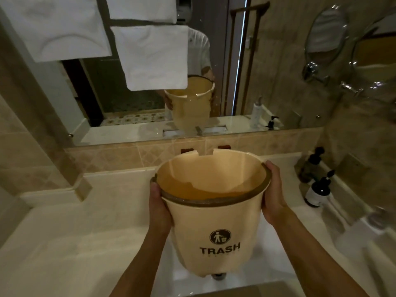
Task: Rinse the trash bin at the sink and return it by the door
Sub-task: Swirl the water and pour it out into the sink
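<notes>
Firmly, left hand (159, 207) and right hand (273, 196) — fingers curled — grip the trash bin (214, 221).

Both hands (159, 207) (273, 197) forward, fingers curled.

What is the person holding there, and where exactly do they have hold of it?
A cream plastic trash bin, held over the sink: the left hand grips its left side under the rim, the right hand its right side.

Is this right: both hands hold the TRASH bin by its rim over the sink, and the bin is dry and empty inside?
Not quite. The head view shows water pooled inside the trash bin. The rest stands: left hand and right hand hold it at the rim over the sink.
</notes>
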